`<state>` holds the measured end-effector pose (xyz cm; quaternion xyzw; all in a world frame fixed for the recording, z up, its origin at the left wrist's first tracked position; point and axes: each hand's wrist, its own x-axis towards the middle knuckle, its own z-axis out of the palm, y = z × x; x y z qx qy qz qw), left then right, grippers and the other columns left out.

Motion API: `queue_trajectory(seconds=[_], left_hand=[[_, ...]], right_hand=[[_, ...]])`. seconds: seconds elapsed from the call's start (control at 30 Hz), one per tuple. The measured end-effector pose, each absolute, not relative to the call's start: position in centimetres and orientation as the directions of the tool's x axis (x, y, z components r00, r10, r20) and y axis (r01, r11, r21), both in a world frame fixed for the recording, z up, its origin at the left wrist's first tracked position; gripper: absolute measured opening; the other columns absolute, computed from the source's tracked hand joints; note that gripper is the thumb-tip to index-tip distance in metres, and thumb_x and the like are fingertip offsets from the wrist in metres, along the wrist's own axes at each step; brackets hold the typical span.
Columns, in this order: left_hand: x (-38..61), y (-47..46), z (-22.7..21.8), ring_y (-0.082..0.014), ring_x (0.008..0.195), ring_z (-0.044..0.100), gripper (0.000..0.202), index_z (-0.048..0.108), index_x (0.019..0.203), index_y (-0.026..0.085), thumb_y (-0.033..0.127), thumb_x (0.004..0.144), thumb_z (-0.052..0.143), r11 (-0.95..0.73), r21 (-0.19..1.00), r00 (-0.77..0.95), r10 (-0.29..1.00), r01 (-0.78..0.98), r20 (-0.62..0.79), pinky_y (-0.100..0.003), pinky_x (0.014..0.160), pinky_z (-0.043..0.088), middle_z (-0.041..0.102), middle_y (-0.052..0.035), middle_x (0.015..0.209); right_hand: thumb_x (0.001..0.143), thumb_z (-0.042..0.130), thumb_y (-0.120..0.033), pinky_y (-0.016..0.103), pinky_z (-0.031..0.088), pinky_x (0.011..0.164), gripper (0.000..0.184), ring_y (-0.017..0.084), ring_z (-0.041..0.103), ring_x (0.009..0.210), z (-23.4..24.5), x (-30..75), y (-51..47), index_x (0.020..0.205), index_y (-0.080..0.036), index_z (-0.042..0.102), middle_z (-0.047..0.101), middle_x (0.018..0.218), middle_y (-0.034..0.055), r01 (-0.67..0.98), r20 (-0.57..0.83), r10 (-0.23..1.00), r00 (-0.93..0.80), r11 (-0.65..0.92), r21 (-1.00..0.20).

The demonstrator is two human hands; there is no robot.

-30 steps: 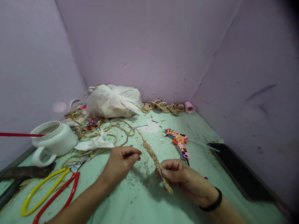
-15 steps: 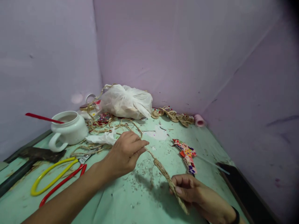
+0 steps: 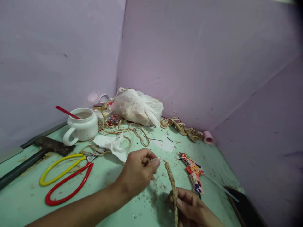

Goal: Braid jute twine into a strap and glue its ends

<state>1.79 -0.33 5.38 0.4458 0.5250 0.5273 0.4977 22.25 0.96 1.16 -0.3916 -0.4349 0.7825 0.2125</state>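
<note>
A tan braided cord hangs between my two hands. My left hand is closed in a pinch on the thin strand at its upper end. My right hand grips the thicker braid lower down, between thumb and fingers. The braid's lower end runs out of the bottom of the view. Just beyond my right hand lies a glue gun covered in a colourful floral pattern, with a clear glue stick sticking out of its back.
At left are scissors with yellow and red handles, a hammer and a white mug holding a red stick. A white plastic bag, loose cord, crumpled tissue, braided pieces and a pink spool lie farther back.
The view has shifted, so the tabletop things appear farther right. The braid now hangs more upright, and my left hand has come closer to my right. Both hands keep hold of it.
</note>
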Motion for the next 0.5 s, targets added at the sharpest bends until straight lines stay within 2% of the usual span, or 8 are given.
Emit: queue_trajectory(seconds=[0.13,0.3,0.43,0.5], left_hand=[[2.2,-0.3,5.7,-0.0107,0.045,0.050,0.026,0.054,0.063,0.014,0.039,0.064,0.060,0.156,0.928,-0.111,0.973,-0.340,-0.204,-0.023,0.043,0.042,0.054,0.0007,0.053],[3.1,-0.9,5.5,-0.0065,0.037,0.043,0.025,0.054,0.054,0.013,0.035,0.060,0.065,0.263,0.862,0.011,0.958,-0.434,-0.287,-0.019,0.040,0.039,0.049,0.0022,0.041],[3.6,-0.8,4.6,-0.0090,0.036,0.046,0.028,0.049,0.057,0.016,0.032,0.052,0.071,0.413,0.686,0.152,0.900,-0.599,-0.409,-0.020,0.035,0.039,0.052,0.0031,0.043],[3.7,-0.7,4.2,-0.0093,0.036,0.047,0.031,0.049,0.058,0.016,0.032,0.049,0.074,0.489,0.624,0.225,0.861,-0.610,-0.456,-0.020,0.037,0.040,0.054,0.0017,0.043]], right_hand=[[0.066,0.077,-0.036,0.015,0.041,0.044,0.026,0.005,0.049,0.046,0.7,21.7,0.8,0.073,-0.013,0.067,0.055,0.058,-0.0017,-0.060,-0.402,0.703,-0.587,-0.532,-0.844],[0.065,0.077,-0.038,0.015,0.042,0.046,0.029,0.005,0.049,0.049,0.8,20.9,0.5,0.074,-0.012,0.068,0.056,0.060,-0.0005,-0.081,-0.383,0.745,-0.546,-0.502,-0.861],[0.066,0.076,-0.039,0.016,0.044,0.048,0.030,0.006,0.052,0.051,0.7,20.6,0.4,0.078,-0.013,0.070,0.061,0.066,0.0023,-0.072,-0.362,0.748,-0.557,-0.477,-0.876],[0.066,0.076,-0.038,0.017,0.044,0.048,0.029,0.007,0.053,0.053,0.4,20.5,0.4,0.080,-0.013,0.070,0.062,0.068,0.0028,-0.076,-0.354,0.737,-0.576,-0.479,-0.874]])
